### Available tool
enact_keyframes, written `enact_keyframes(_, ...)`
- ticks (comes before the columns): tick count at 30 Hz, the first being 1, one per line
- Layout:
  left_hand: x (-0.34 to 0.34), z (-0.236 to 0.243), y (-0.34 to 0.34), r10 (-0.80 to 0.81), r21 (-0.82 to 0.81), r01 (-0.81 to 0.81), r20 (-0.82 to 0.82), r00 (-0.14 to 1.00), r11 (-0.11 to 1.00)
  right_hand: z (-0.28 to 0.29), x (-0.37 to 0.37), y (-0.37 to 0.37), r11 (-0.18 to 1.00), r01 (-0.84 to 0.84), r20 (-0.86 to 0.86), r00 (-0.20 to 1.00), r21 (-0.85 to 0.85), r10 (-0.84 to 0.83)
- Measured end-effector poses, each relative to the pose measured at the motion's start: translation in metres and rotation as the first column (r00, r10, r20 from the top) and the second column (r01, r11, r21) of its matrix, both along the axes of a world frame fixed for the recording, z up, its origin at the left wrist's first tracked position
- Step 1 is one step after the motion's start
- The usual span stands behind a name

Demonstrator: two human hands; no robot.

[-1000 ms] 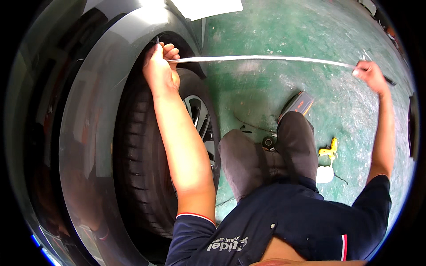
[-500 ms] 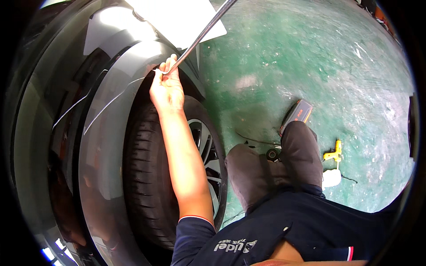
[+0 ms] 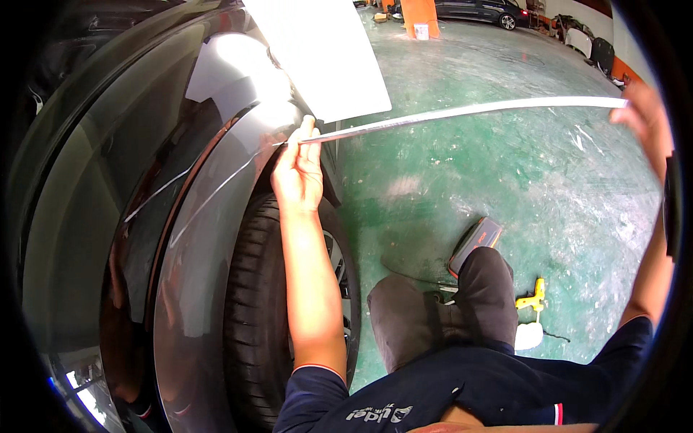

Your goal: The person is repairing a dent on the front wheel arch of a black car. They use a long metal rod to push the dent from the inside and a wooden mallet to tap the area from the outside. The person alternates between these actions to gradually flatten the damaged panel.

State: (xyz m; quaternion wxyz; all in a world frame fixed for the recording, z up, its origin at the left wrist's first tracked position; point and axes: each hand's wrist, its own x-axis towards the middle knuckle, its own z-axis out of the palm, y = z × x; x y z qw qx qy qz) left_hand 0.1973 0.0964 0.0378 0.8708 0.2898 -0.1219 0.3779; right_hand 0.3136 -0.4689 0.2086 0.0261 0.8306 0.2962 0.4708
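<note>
Two hands on one long strip of clear film or tape, stretched taut and roughly level above the green floor. Left hand pinches its near end between thumb and fingers right at the wheel arch lip of the dark grey car fender, above the tyre. Right hand holds the far end out by the frame edge; grip is blurred, so I can't tell how the fingers are set.

Risks, as I judge them:
- Strip twists or sags mid-span and sticks to itself, since nothing supports the middle.
- Left pinch slips off the arch lip; the end lands crooked on the paint.
- Uneven pull from the right hand could stretch or crease it.
- Loose end drops to the floor and picks up grit.

Containers: none visible. Loose items on the floor near the person's knees: a flat rectangular pad with an orange edge, a small yellow tool, and a white blob-shaped item just beside it.
</note>
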Motion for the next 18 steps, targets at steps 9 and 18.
enact_keyframes(9, 0.004, -0.001, 0.007, 0.233, -0.047, -0.273, -0.392, 0.890, 0.961, -0.329, 0.002, 0.103, 0.821, -0.100, -0.533, 0.715, 0.562, 0.452)
enact_keyframes(18, 0.029, 0.005, 0.029, 0.278, 0.058, -0.300, -0.575, 0.770, 0.952, -0.455, 0.048, 0.243, 0.618, -0.057, -0.562, 0.354, 0.784, 0.747)
